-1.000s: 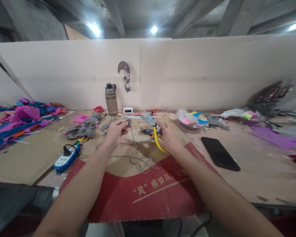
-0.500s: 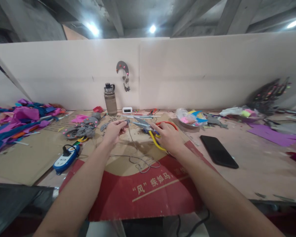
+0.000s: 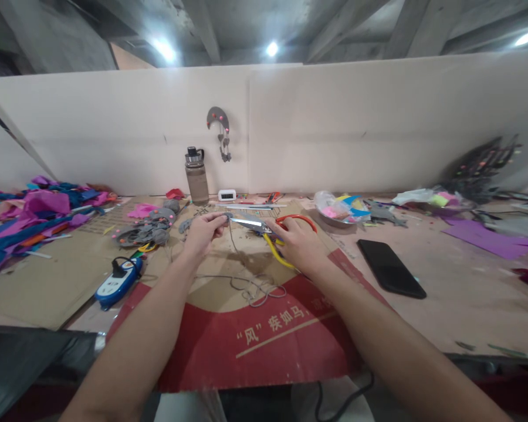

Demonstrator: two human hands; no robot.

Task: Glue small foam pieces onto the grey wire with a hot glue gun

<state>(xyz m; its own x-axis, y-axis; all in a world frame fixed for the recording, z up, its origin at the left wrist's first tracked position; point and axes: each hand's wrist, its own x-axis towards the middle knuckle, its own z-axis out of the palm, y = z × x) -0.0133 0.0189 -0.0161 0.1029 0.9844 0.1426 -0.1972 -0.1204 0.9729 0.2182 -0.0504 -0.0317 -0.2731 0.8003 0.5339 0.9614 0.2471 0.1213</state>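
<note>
My left hand (image 3: 206, 234) pinches a small grey felt piece (image 3: 227, 216) between thumb and fingertips. A thin grey cord (image 3: 234, 243) hangs below these fingertips, and loose loops of cord (image 3: 264, 291) lie on the cardboard. In my right hand (image 3: 299, 243) is a pair of scissors (image 3: 250, 223), with an orange-red loop and a yellow loop showing around the hand. Their blades look nearly together and point left, the tips right beside the felt piece. Whether the tips touch the felt or the cord is too small to tell.
A red and brown cardboard sheet (image 3: 264, 363) lies under both hands. Grey felt pieces (image 3: 152, 228) and a blue power strip (image 3: 118, 283) are to the left. A water bottle (image 3: 197, 179) stands behind; a black phone (image 3: 391, 268) and a bowl (image 3: 334, 217) are to the right.
The scissor blades, spread apart before, have come together, and their tips have shifted left to my left fingertips. My left hand has stayed nearly still.
</note>
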